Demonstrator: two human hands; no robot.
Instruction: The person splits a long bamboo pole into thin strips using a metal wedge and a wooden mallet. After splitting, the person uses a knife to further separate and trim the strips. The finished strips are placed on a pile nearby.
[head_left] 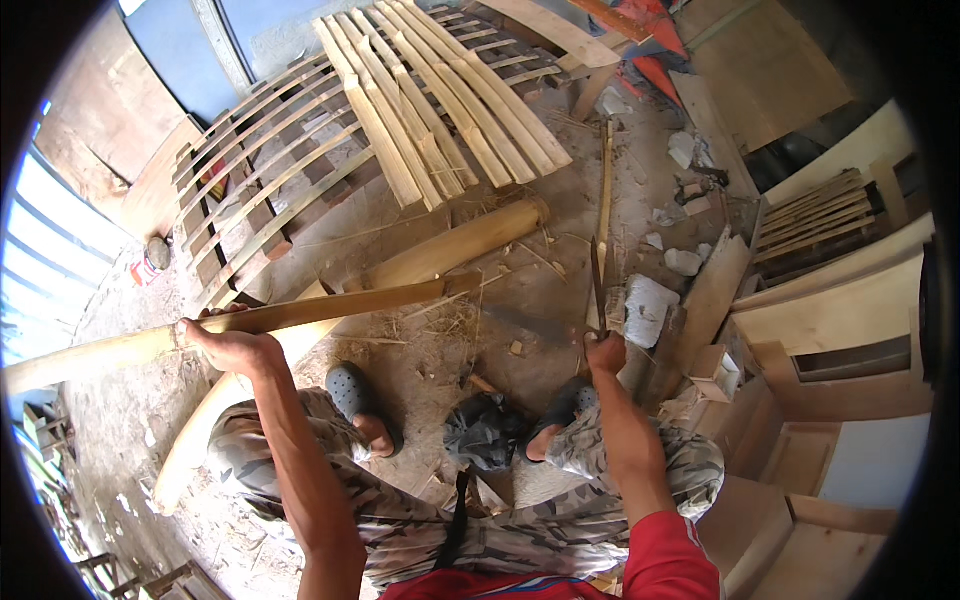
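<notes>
My left hand (232,345) grips a long split bamboo strip (330,308) that runs from the far left to the middle of the view, held level above the ground. My right hand (605,352) is closed around the handle of a long dark blade (598,285) that points up and away from me. A thick bamboo pole (455,245) lies on the dirt floor beyond the strip. My legs in camouflage trousers and dark clogs (352,388) sit below both hands.
Curved slatted bamboo frames (270,175) and a stack of flat slats (440,95) lie at the back. Wooden boards, boxes and panels (830,310) crowd the right side. A thin stick (605,180), stones and shavings litter the dirt floor.
</notes>
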